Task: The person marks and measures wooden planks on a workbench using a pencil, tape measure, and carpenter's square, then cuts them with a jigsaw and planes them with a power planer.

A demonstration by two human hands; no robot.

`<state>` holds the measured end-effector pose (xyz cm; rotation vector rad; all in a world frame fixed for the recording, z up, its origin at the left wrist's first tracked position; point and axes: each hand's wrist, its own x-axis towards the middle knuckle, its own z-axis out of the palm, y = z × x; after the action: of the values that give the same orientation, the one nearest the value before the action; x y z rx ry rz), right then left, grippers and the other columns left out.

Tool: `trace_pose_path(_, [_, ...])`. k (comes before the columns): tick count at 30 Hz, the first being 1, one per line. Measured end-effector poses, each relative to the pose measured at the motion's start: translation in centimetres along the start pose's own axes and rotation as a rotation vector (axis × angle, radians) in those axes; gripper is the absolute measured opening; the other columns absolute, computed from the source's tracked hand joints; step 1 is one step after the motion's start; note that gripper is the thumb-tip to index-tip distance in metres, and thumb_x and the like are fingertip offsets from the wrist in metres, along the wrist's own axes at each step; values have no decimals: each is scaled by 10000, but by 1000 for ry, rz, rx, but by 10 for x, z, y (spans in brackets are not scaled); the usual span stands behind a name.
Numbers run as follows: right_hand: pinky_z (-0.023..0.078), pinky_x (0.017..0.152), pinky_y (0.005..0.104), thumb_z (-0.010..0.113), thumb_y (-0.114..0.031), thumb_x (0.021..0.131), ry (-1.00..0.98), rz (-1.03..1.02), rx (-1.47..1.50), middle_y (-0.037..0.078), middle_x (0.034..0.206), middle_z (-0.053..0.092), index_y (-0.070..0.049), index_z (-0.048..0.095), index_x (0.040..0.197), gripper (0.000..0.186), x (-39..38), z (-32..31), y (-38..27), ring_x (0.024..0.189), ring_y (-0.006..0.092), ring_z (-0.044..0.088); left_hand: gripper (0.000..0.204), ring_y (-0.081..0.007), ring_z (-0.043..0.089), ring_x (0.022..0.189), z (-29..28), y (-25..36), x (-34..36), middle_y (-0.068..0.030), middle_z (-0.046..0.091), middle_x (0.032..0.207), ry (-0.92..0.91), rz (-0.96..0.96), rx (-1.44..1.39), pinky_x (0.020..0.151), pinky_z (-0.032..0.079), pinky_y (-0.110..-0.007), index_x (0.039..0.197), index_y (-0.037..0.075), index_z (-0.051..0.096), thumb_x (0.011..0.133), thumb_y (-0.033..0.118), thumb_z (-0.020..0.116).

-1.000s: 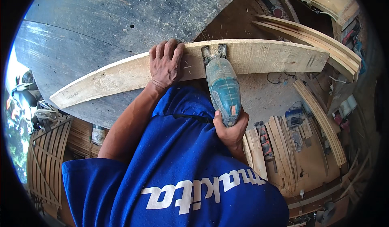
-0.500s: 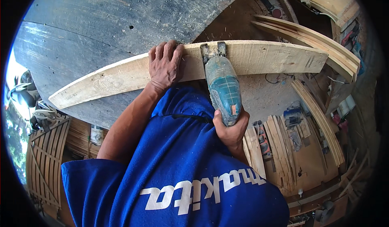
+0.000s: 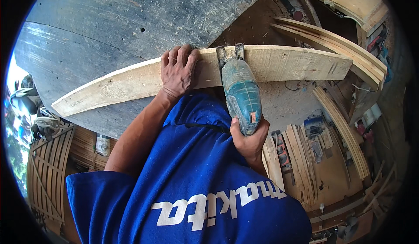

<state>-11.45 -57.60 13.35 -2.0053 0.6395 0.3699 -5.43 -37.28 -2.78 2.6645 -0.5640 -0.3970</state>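
The right hand (image 3: 252, 142) grips the saw (image 3: 242, 91) while the left hand (image 3: 178, 73) clasps the board (image 3: 297, 64), which could shift or jump if that left hold slackens

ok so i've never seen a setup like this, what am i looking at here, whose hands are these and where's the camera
There is no robot here, just a person using two bare hands. The camera is a wide fisheye worn on the person's head, looking down, which is why straight edges bend and the corners are black. The blue shirt is the wearer's own.

The left hand lies on a long, curved wooden board, fingertips at its far edge. The right hand grips the rear of a dusty teal power tool, apparently a jigsaw, whose front end is at the board.

The board lies partly over a big dark surface speckled with pale dust. More curved boards are off to the right.
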Motion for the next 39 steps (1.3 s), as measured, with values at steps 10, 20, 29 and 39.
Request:
trace_pose_path(10, [543,614,388,716,-91,726,-41,21,-11,163,722,646,41,614,970,295,4,-2,-3,629,284,688,417,-300,503,1182,-2,2,1,-97,540,1273,13,-4,-14,1019,337,-473,1254,130,555,871,284,618])
trace_pose_path(20, [545,625,393,715,-89,730,-15,16,-17,164,723,644,31,614,981,296,5,0,-5,632,301,686,426,-299,503,1179,-3,3,4,-94,544,1264,18,-9,-11,1017,338,-469,1232,132,563,840,280,640])
trace_pose_path(29, [539,623,394,703,-86,738,-25,5,-6,161,721,644,25,615,995,293,9,-1,-1,637,303,685,413,-316,508,1173,-5,4,4,-104,558,1245,50,6,-21,1009,342,-470,1259,112,562,883,269,629])
trace_pose_path(39, [538,733,388,711,-113,761,31,52,97,193,877,695,51,637,1070,357,-4,0,12,798,272,697,292,-316,520,1113,-5,10,4,-97,563,1172,156,47,-20,969,364,-457,1139,119,573,898,273,631])
